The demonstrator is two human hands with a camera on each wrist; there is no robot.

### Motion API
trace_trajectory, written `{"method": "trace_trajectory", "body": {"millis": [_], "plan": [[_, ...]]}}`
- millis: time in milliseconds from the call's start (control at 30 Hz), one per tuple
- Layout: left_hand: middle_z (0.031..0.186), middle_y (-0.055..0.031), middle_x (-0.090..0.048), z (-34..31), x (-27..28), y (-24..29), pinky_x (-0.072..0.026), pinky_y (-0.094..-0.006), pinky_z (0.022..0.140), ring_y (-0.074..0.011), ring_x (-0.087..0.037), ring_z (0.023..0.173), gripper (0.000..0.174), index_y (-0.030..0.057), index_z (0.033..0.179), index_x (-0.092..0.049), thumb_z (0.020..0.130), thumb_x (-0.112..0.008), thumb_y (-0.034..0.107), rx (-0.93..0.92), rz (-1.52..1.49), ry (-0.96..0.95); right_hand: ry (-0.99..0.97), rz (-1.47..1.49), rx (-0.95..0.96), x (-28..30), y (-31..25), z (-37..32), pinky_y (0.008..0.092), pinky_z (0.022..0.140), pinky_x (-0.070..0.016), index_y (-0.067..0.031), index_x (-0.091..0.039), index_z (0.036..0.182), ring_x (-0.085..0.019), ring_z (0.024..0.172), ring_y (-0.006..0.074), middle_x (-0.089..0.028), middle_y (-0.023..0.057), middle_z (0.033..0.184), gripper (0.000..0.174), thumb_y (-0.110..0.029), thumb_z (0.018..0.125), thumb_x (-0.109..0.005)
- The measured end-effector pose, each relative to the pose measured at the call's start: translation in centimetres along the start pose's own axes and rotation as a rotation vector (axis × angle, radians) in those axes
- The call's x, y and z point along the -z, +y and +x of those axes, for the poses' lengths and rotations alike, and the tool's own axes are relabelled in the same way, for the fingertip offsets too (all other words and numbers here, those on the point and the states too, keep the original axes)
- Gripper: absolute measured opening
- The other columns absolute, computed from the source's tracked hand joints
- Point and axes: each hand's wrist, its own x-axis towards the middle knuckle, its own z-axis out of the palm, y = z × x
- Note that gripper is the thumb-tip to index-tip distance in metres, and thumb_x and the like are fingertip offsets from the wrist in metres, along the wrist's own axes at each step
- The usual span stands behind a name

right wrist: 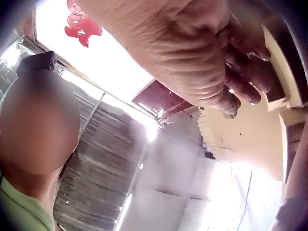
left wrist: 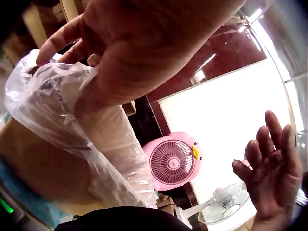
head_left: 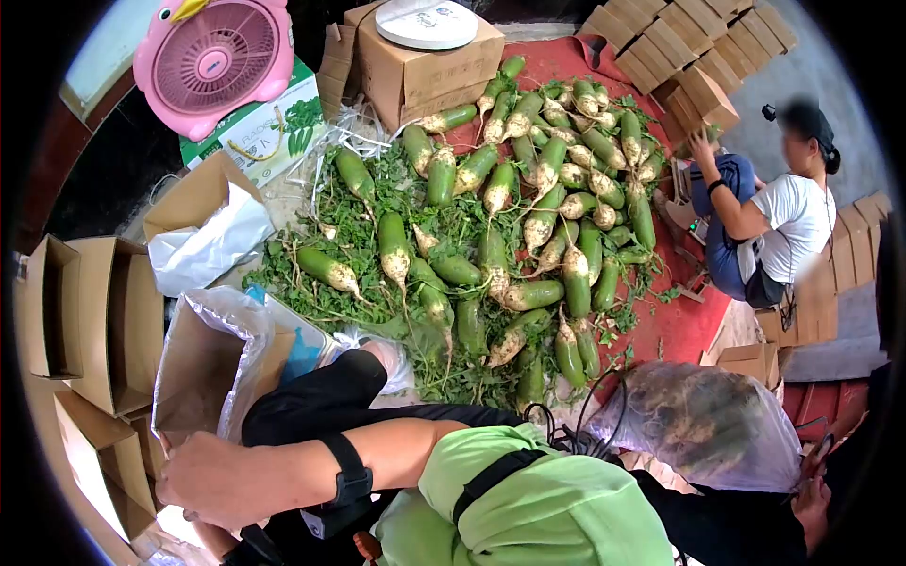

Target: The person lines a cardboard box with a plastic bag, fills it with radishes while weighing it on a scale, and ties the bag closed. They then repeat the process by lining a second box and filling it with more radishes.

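In the left wrist view, my left hand [left wrist: 139, 48] reaches over a clear plastic liner [left wrist: 72, 110], its fingers relaxed and apart, touching the crumpled upper edge. My right hand [left wrist: 272, 178] is raised to the right there, palm showing and fingers spread. In the head view the lined cardboard box [head_left: 195, 377] stands at the left, with my right hand [head_left: 212, 476] close to its lower edge and the left hand mostly hidden beneath. The right wrist view shows the right hand [right wrist: 187, 53] with loosely bent fingers and nothing visible in them.
Green radishes [head_left: 576, 274] lie on leaves [head_left: 377, 179] and a red cloth [head_left: 675, 325]. Open boxes [head_left: 109, 321] stand at far left. A pink fan [head_left: 215, 61] and a taped box [head_left: 429, 71] are behind. A person [head_left: 788, 226] sits at right, near a filled plastic bag [head_left: 703, 424].
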Motion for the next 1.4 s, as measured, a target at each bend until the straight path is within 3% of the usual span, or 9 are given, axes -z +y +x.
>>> {"method": "trace_trajectory", "body": {"millis": [133, 200, 300, 433, 633, 867, 967, 1233, 1400], "plan": [[0.120, -0.0187, -0.052, 4.7, -0.7, 2.5, -0.0426, -0.0348, 0.085, -0.0250, -0.051, 0.107, 0.044, -0.0007, 0.117, -0.051, 0.075, -0.063, 0.007, -0.101, -0.012, 0.008, -0.074, 0.015, -0.119, 3.3, 1.4, -1.2, 0.0380, 0.063, -0.0448, -0.0050, -0.060, 0.077, -0.058, 0.076, 0.0274, -0.059, 0.0087, 0.074, 0.015, -0.018, 0.069, -0.061], [0.124, -0.0212, -0.047, 3.7, -1.8, 9.9, -0.0378, -0.0379, 0.094, -0.0310, -0.048, 0.111, 0.073, 0.0009, 0.135, -0.030, 0.069, -0.062, 0.006, -0.235, 0.008, 0.505, 0.021, -0.065, -0.155, 4.3, 2.9, -2.3, 0.0386, 0.063, -0.0449, -0.0071, -0.061, 0.079, -0.058, 0.076, 0.0272, -0.059, 0.0087, 0.075, 0.015, -0.020, 0.071, -0.060], [0.137, -0.0174, -0.036, 2.3, -0.5, 14.1, -0.0293, -0.0338, 0.102, -0.0273, -0.037, 0.123, 0.078, 0.0028, 0.137, -0.028, 0.068, -0.064, 0.002, 0.049, -0.110, 0.331, 0.132, -0.087, -0.207, 6.4, 6.2, -4.4, 0.0404, 0.066, -0.0455, -0.0054, -0.061, 0.082, -0.058, 0.076, 0.0303, -0.059, 0.0113, 0.077, 0.016, -0.017, 0.072, -0.060], [0.132, -0.0244, -0.038, 4.0, -1.3, 10.9, -0.0330, -0.0387, 0.099, -0.0347, -0.042, 0.119, 0.087, 0.0131, 0.141, -0.021, 0.066, -0.064, 0.006, -0.075, -0.019, 0.423, 0.207, -0.130, -0.408, 7.8, 9.2, -8.2, 0.0420, 0.067, -0.0456, -0.0059, -0.060, 0.084, -0.058, 0.079, 0.0317, -0.059, 0.0126, 0.079, 0.016, -0.015, 0.071, -0.063], [0.135, -0.0238, -0.034, 4.5, -1.2, 10.5, -0.0297, -0.0393, 0.102, -0.0351, -0.037, 0.123, 0.085, 0.0113, 0.140, -0.022, 0.067, -0.064, 0.009, -0.021, 0.020, 0.405, 0.044, -0.187, -0.605, 8.8, 10.0, -12.6, 0.0430, 0.067, -0.0455, -0.0062, -0.058, 0.087, -0.059, 0.080, 0.0317, -0.060, 0.0126, 0.079, 0.019, -0.017, 0.072, -0.064], [0.140, -0.0209, -0.029, 5.3, -1.1, 9.0, -0.0238, -0.0375, 0.106, -0.0306, -0.031, 0.128, 0.084, 0.0113, 0.141, -0.019, 0.070, -0.063, 0.009, 0.027, 0.012, 0.404, 0.197, -0.267, -0.618, 10.5, 10.9, -15.3, 0.0428, 0.065, -0.0483, -0.0101, -0.062, 0.087, -0.060, 0.078, 0.0305, -0.062, 0.0096, 0.080, 0.017, -0.020, 0.073, -0.062], [0.140, -0.0203, -0.029, 5.4, -1.0, 8.5, -0.0235, -0.0377, 0.106, -0.0302, -0.031, 0.128, 0.081, 0.0118, 0.141, -0.019, 0.072, -0.061, 0.008, -0.030, -0.070, 0.392, 0.108, -0.391, -0.805, 15.1, 11.3, -17.0, 0.0394, 0.068, -0.0500, -0.0114, -0.064, 0.092, -0.062, 0.079, 0.0285, -0.064, 0.0088, 0.087, 0.020, -0.020, 0.074, -0.060], [0.140, -0.0192, -0.029, 5.1, -1.1, 7.8, -0.0259, -0.0369, 0.104, -0.0287, -0.032, 0.126, 0.080, 0.0131, 0.142, -0.014, 0.076, -0.059, 0.006, -0.008, -0.136, 0.471, 0.310, -0.665, -1.486, 26.1, 16.7, -39.4, 0.0375, 0.078, -0.0481, -0.0127, -0.066, 0.095, -0.061, 0.086, 0.0308, -0.064, 0.0141, 0.090, 0.024, -0.022, 0.076, -0.057], [0.141, -0.0175, -0.027, 5.3, -1.2, 6.5, -0.0266, -0.0355, 0.103, -0.0276, -0.033, 0.125, 0.077, 0.0118, 0.142, -0.014, 0.079, -0.059, 0.006, -0.074, -0.158, 0.516, 0.524, -0.818, -1.805, 25.9, 14.6, -52.1, 0.0356, 0.073, -0.0487, -0.0053, -0.067, 0.084, -0.063, 0.080, 0.0315, -0.064, 0.0179, 0.081, 0.023, -0.024, 0.073, -0.061]]}}
